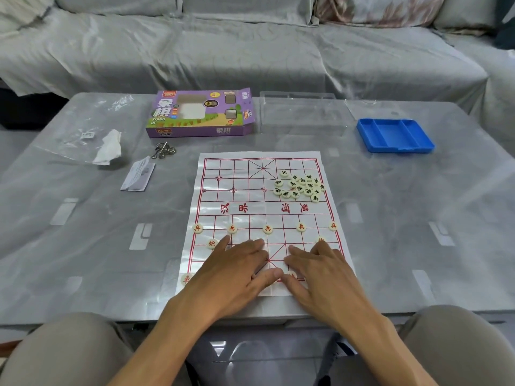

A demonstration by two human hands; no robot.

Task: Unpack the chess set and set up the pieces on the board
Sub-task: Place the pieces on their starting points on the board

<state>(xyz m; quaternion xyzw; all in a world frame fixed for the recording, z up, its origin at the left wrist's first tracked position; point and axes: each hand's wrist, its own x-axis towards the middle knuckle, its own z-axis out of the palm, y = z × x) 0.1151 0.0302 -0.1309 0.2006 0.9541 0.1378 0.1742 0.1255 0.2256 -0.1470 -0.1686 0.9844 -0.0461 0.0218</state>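
A white paper xiangqi board (pixel 250 210) with red lines lies on the table. Several red soldier pieces (pixel 267 229) stand in a row on its near half, with a red cannon (pixel 211 243) at the left and a red chariot (pixel 186 279) at the near left corner. A heap of black-lettered pieces (pixel 301 186) sits on the far right part. My left hand (pixel 237 271) and my right hand (pixel 320 271) lie flat on the near rows, fingers straight, covering pieces of the back row. A second cannon (pixel 321 240) peeks out above my right hand.
The purple game box (pixel 199 114) lies at the back of the table, a clear plastic lid (pixel 302 112) beside it and a blue tray (pixel 394 135) at the right. A crumpled tissue (pixel 108 147), a metal ring puzzle (pixel 164 150) and a leaflet (pixel 138 174) lie left. A sofa stands behind.
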